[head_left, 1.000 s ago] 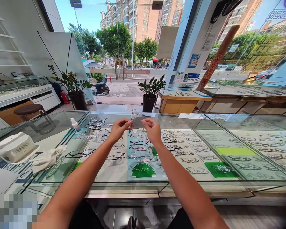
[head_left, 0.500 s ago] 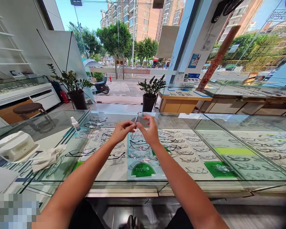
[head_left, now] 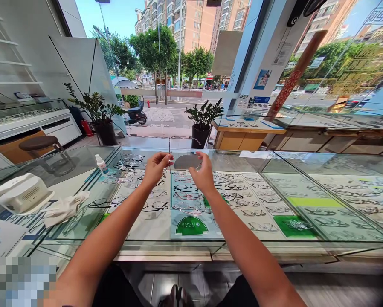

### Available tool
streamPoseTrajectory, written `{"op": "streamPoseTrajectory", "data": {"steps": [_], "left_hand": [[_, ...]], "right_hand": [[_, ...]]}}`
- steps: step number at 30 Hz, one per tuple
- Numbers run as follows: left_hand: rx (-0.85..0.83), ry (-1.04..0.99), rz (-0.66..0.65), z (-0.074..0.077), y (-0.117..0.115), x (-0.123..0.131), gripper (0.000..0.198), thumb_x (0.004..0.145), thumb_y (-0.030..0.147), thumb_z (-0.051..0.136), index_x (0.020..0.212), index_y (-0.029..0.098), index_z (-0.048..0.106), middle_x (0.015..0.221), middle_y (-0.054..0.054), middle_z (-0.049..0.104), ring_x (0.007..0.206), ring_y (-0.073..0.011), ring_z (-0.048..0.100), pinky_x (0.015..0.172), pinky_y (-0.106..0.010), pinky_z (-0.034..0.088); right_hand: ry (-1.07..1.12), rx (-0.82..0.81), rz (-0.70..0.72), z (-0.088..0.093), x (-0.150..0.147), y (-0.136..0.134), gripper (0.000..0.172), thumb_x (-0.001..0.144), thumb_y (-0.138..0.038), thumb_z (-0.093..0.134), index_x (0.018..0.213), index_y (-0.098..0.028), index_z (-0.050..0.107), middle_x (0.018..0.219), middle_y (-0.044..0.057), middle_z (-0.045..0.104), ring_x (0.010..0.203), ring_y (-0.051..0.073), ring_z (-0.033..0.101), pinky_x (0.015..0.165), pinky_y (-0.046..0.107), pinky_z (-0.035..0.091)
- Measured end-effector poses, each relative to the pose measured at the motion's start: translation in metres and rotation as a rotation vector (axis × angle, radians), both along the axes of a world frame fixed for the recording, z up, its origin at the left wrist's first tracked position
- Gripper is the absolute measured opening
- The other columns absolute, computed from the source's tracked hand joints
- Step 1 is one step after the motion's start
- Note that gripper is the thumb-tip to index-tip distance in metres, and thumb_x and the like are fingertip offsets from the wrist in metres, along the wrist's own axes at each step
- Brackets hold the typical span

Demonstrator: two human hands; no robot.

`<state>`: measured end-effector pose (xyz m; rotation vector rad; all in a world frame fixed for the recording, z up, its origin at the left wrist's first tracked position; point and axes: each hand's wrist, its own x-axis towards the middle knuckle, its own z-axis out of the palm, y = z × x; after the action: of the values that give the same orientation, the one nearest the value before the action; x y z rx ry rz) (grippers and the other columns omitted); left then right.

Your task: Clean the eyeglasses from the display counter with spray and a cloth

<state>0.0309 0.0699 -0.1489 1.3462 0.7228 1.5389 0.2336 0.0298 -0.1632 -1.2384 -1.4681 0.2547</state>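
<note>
The glass case (head_left: 166,255) holds rows of eyeglasses (head_left: 187,188) and, toward its front edge, a green sign (head_left: 191,226). Behind the case, a black pot (head_left: 200,136) contains a leafy plant (head_left: 204,115). Above the case, the left hand (head_left: 155,169) pinches a thin pair of spectacles (head_left: 169,146), while the right hand (head_left: 203,174) has its thumb and fingers spread. Half a second ago both hands met at the spectacles; now the hands are apart, the spectacles more upright.
</note>
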Motion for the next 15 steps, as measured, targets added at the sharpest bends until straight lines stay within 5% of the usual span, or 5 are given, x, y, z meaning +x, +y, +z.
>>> {"op": "streamPoseTrajectory", "data": {"steps": [5, 15], "left_hand": [[0.031, 0.003, 0.018, 0.001, 0.002, -0.003, 0.052, 0.075, 0.065, 0.091, 0.091, 0.017, 0.077, 0.093, -0.006, 0.078, 0.088, -0.0172, 0.073, 0.087, -0.037, 0.066], [0.15, 0.286, -0.259, -0.001, -0.016, 0.004, 0.04, 0.091, 0.055, 0.082, 0.093, 0.016, 0.081, 0.092, -0.008, 0.076, 0.088, -0.019, 0.071, 0.082, -0.032, 0.058]], "right_hand": [[-0.199, -0.04, 0.021, 0.0, -0.002, -0.001, 0.047, 0.082, -0.017, 0.065, 0.129, -0.021, 0.07, 0.137, 0.014, 0.07, 0.131, 0.037, 0.059, 0.113, 0.056, 0.046], [-0.433, -0.053, 0.209, 0.003, -0.006, -0.004, 0.017, 0.103, -0.032, 0.069, 0.105, -0.023, 0.084, 0.11, 0.009, 0.085, 0.102, 0.03, 0.068, 0.095, 0.047, 0.045]]}}
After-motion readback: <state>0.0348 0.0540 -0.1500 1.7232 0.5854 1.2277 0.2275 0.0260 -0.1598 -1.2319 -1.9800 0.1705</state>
